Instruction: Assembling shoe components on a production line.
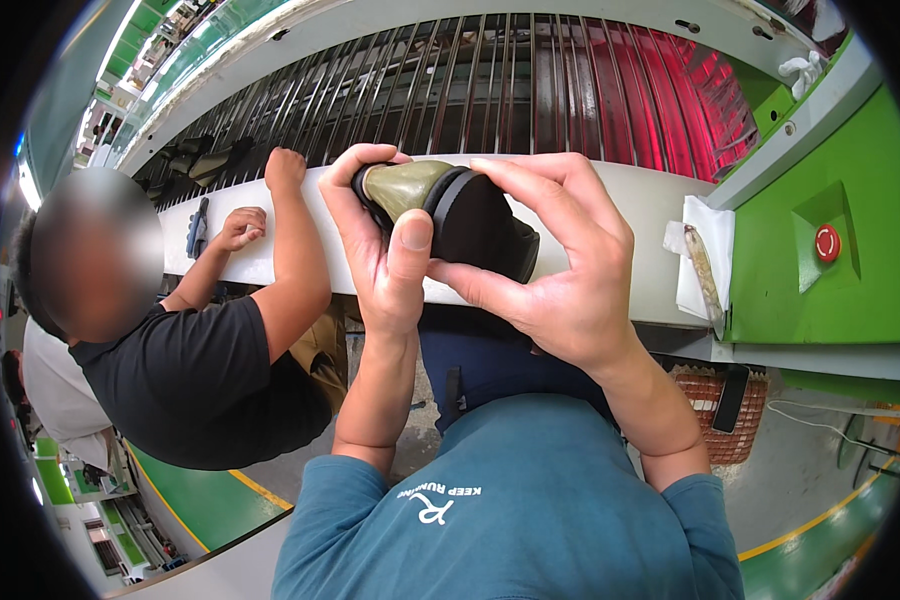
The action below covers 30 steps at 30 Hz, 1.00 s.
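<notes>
Both my hands hold a black shoe upper [475,225] fitted over an olive-green shoe last [407,187], raised above the white ledge. My left hand [375,262] wraps the end where the green last shows, its thumb pressed on the near side. At the other end, my right hand [580,255] grips the black upper between the fingers above and the thumb below. The palms hide part of the shoe.
Beyond the white ledge [645,215] runs a bed of metal rollers [450,85], lit red at right. A green machine housing [840,220] bears a red button [827,243]. A white cloth [695,280] lies beside it. At left sits a co-worker in black [200,370].
</notes>
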Available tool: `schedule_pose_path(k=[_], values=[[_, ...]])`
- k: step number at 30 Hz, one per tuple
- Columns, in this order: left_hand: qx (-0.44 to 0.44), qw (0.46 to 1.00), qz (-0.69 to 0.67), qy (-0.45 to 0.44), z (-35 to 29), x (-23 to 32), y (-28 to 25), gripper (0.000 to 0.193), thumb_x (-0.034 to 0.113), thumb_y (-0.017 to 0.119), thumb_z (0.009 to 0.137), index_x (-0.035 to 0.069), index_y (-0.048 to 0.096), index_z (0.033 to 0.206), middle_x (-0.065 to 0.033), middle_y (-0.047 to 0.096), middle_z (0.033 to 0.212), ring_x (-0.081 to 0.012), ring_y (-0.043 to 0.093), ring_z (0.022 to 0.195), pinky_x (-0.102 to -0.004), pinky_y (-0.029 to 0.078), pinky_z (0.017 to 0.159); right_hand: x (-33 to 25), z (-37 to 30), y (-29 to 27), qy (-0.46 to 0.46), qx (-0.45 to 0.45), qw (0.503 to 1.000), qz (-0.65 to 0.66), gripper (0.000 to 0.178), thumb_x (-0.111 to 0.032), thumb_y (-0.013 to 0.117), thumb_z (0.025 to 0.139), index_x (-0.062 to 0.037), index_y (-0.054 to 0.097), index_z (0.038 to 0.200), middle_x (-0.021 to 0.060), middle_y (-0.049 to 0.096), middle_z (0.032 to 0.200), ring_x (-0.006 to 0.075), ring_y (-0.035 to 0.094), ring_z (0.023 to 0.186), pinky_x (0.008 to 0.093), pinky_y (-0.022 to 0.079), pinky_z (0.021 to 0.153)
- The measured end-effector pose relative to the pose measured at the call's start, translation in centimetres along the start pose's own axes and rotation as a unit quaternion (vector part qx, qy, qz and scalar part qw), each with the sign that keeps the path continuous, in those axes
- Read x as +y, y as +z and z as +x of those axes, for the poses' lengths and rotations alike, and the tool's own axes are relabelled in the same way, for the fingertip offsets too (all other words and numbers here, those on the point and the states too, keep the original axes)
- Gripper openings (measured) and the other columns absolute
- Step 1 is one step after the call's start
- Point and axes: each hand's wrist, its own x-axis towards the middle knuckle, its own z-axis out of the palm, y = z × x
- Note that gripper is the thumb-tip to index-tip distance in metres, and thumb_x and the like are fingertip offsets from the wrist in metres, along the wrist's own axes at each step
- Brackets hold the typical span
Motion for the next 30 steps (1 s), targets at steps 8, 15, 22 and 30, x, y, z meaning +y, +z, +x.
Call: schedule_pose_path(k=[8,15,22,30], values=[[0.002,1.0,-0.004,-0.019,-0.3,0.6,0.1,0.086,0.059,0.08,0.096,0.005,0.042,0.15,-0.0126,0.051,0.132,-0.0197,0.053,0.12,-0.0356,0.043,0.109,-0.4,-0.1,-0.1,0.008,-0.005,1.0,0.008,0.072,-0.015,0.104,0.061,-0.0052,0.077,0.128,0.0082,0.07,0.115,0.027,0.07,0.102,0.0387,0.061,0.088],[-0.034,0.999,0.022,-0.015,-0.5,0.9,-0.2,0.095,0.061,0.084,0.092,0.004,0.039,0.154,-0.0149,0.049,0.137,-0.0223,0.052,0.124,-0.0385,0.043,0.112,-0.6,-1.3,0.1,0.008,0.025,1.0,-0.007,0.074,-0.014,0.104,0.062,-0.0037,0.077,0.13,0.0081,0.069,0.111,0.0261,0.071,0.098,0.0375,0.061,0.082],[-0.028,0.999,0.033,-0.013,-1.1,1.4,0.0,0.098,0.061,0.085,0.091,0.004,0.037,0.154,-0.0147,0.047,0.137,-0.0226,0.051,0.124,-0.039,0.043,0.111,-1.1,-1.1,-0.6,0.021,0.001,1.0,-0.004,0.076,-0.014,0.104,0.062,-0.0041,0.077,0.132,0.0086,0.069,0.11,0.0258,0.071,0.097,0.0378,0.061,0.081],[-0.042,0.998,0.053,-0.002,-1.4,1.7,0.2,0.098,0.059,0.085,0.09,0.003,0.036,0.154,-0.0145,0.047,0.136,-0.0234,0.05,0.125,-0.0389,0.042,0.111,-1.4,-1.7,-1.3,0.038,-0.007,0.999,-0.019,0.078,-0.017,0.105,0.06,-0.0054,0.078,0.133,0.0077,0.071,0.108,0.0259,0.071,0.095,0.0381,0.062,0.08]])
